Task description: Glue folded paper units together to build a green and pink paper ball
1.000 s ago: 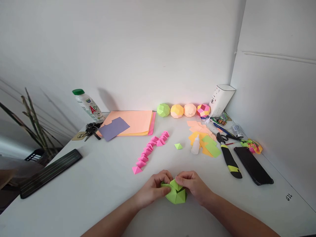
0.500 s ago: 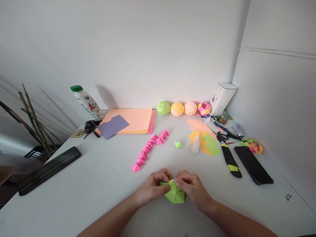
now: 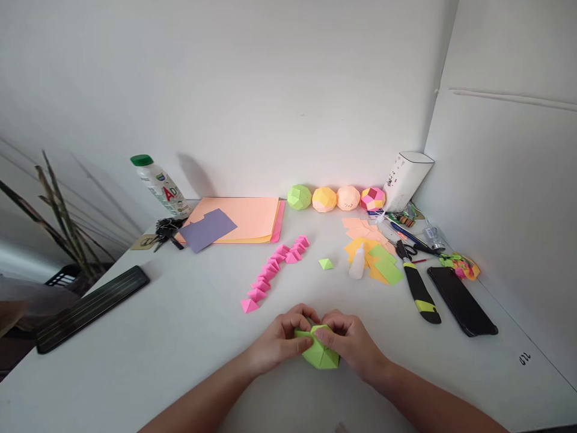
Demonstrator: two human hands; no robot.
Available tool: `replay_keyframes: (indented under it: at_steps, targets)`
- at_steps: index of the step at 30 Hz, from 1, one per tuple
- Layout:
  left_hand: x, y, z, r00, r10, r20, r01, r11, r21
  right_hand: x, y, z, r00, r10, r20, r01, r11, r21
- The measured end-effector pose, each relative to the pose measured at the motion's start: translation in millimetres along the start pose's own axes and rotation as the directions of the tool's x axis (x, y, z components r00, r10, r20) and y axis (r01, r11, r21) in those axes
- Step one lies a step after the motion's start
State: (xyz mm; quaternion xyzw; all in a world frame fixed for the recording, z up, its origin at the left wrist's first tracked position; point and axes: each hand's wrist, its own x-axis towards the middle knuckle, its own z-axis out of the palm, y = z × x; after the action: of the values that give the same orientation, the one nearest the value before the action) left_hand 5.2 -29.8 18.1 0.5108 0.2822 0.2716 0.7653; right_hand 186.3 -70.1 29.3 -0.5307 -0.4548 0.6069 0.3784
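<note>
Between both hands, low in the middle of the view, is a green folded-paper ball (image 3: 323,356) with several flat facets, its upper part partly covered by fingers. My left hand (image 3: 286,340) pinches its left side, thumb in front and fingers curled behind. My right hand (image 3: 354,343) grips the upper right, the thumb pressed on the top face. Beyond the hands lies a small green folded-paper piece (image 3: 326,264). Up and left of them runs a slanting row of pink folded-paper pieces (image 3: 264,278). A white glue bottle (image 3: 357,264) rests on orange and green paper slips (image 3: 387,264).
Along the wall sit a green paper ball (image 3: 299,197), a yellow one (image 3: 324,199), a peach one (image 3: 348,198) and a multicoloured one (image 3: 373,199). To the right lie a utility knife (image 3: 420,291) and a phone (image 3: 462,300). Paper sheets (image 3: 247,216) and a bottle (image 3: 162,187) stand back left.
My right thumb has shifted slightly left over the top of the green paper ball. Both hands keep hold of it, and the ball has barely tilted.
</note>
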Motion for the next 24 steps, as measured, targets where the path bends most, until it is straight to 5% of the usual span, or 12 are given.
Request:
replay_keyframes:
  at_steps: [4, 9, 13, 24]
  targets:
    - [2.4, -10.5, -5.1, 0.988, 0.134, -0.078, -0.136, 0.99, -0.021, 0.4, -2.6, -1.6, 0.999, -0.042, -0.022, 0.046, 0.977, 0.208]
    - [4.6, -24.4, -7.1, 0.988, 0.152, 0.002, -0.152, 0.988, 0.001, 1.7, -2.2, -2.0, 0.993, -0.112, -0.026, 0.113, 0.924, 0.364]
    - [3.4, -22.9, -2.3, 0.991, 0.132, 0.036, -0.129, 0.987, -0.092, 2.3, 1.5, -0.5, 0.992, -0.127, -0.016, 0.123, 0.911, 0.393]
    - [3.4, -5.5, -0.3, 0.979, 0.114, -0.167, -0.133, 0.985, -0.113, 6.5, -0.7, -6.9, 0.991, -0.122, 0.059, 0.09, 0.918, 0.387]
